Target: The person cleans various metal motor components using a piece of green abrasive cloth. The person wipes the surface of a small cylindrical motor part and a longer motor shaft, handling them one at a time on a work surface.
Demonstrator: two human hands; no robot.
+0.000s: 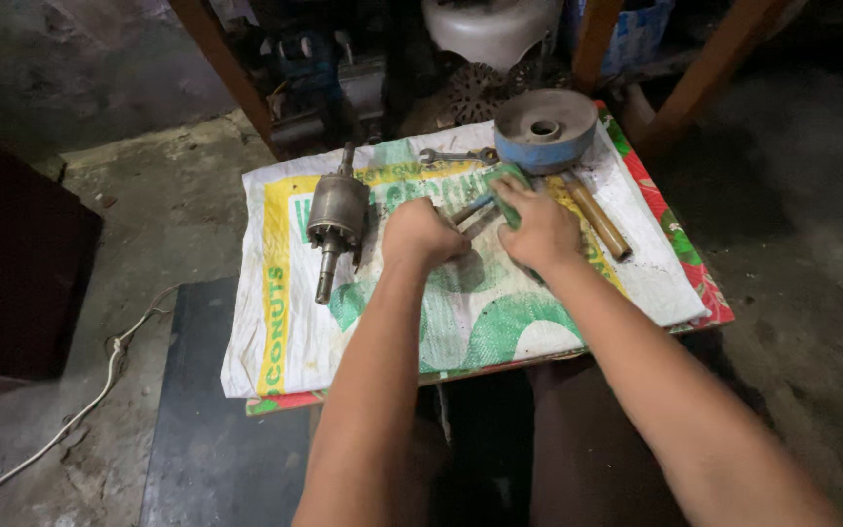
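Green cloth (pixel 505 191), a small folded rag, sits under the fingers of the right hand (pixel 539 230), which presses it against a thin metal tool (pixel 468 209) lying on the white printed sack (pixel 470 312) that covers the tabletop. The left hand (pixel 420 232) is curled into a fist around the near end of that tool, likely to steady it while the rag bears on it. So both grips are closed: the left on the tool, the right pinching the cloth, and the cloth lies at the right fingertips, just beyond the left fist.

Just behind the hands rests a round blue-rimmed disc (pixel 545 129) with a hole in its centre, and 1 wrench (pixel 459 155) lies beside it. A wooden handle (pixel 595 215) runs out past the right hand. Well left on the sack lies a grey motor rotor (pixel 336 221) with its shaft pointing toward the person. A white cable (pixel 100 390) trails over the concrete floor (pixel 178 215).
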